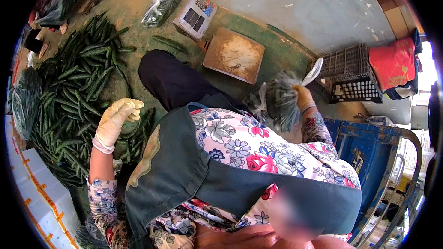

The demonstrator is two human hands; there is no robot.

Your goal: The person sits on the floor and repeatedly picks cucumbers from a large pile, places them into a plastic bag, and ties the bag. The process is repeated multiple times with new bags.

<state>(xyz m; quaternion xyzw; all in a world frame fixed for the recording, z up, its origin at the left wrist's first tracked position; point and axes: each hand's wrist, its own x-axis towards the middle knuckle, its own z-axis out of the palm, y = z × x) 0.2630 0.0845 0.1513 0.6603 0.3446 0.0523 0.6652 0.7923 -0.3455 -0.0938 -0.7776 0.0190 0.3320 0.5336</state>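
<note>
My right hand [303, 97], gloved, grips the gathered neck of a clear plastic bag of cucumbers [284, 103], low on the right beside my body. Another knotted clear bag [259, 101] sits against it on the left. On the left, my gloved left hand [119, 116] is raised over the edge of a large heap of cucumbers [76, 97]; its fingers are curled together, with nothing visible in them. Ahead of my knee stands a scale with a keypad display [196, 14] and a worn, rusty platform [234, 56], which bears nothing.
A filled bag [161, 9] and a loose cucumber [170, 44] lie near the scale. Black crates [346, 71] with a red bag [393, 62] stand right, before a blue metal-framed thing [369, 152]. White taped boxes [39, 193] and a dark filled bag [26, 103] border the heap.
</note>
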